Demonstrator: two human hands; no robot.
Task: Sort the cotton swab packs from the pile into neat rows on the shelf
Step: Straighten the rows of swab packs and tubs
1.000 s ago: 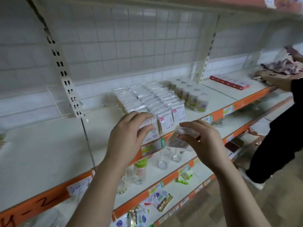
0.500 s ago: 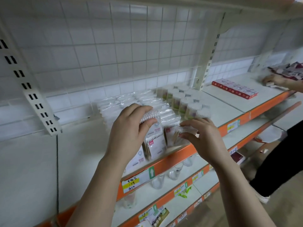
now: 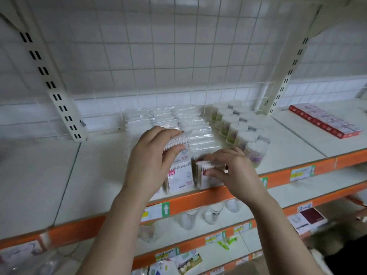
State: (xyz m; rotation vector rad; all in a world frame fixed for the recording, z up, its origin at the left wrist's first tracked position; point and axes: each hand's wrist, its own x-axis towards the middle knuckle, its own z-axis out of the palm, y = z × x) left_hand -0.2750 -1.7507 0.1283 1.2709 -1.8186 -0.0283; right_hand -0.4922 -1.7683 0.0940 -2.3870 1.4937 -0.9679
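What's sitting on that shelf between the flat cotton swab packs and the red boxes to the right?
In the head view, round tubs of cotton swabs stand right beside the packs, then bare shelf runs up to the red boxes.

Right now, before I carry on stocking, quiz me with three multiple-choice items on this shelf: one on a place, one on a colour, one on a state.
1. Where do the round swab tubs stand, relative to the rows of packs?
A) to their left
B) to their right
C) on the shelf below

2. What colour is the shelf's front edge?
A) blue
B) green
C) orange

3. What is the left hand doing?
A) gripping a swab pack
B) lying flat on bare shelf
C) hanging empty

Answers:
1 B: the tubs sit on the same shelf, on the packs' right side.
2 C: the strip under the packs is orange.
3 A: fingers and thumb curl round the pack's swab tips, while the right hand pinches another pack at the front.
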